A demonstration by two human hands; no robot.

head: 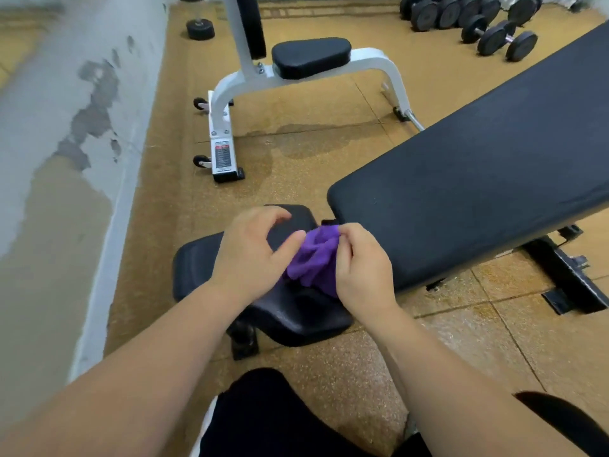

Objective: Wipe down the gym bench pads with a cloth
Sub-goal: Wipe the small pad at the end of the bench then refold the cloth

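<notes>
A crumpled purple cloth (314,255) hangs between my two hands, just above the small black seat pad (296,311) of the near bench. My right hand (361,268) grips the cloth's right side with curled fingers. The thumb of my left hand (253,252) touches the cloth's left edge, and its fingers are curled above the seat pad. The long black back pad (478,179) slopes up to the right, directly beside my right hand.
A second bench with a white frame (230,90) and a black seat (311,56) stands behind. Dumbbells (494,34) lie on the floor at the back right. A peeling wall (66,127) runs along the left. My dark-clothed knees (263,420) are at the bottom.
</notes>
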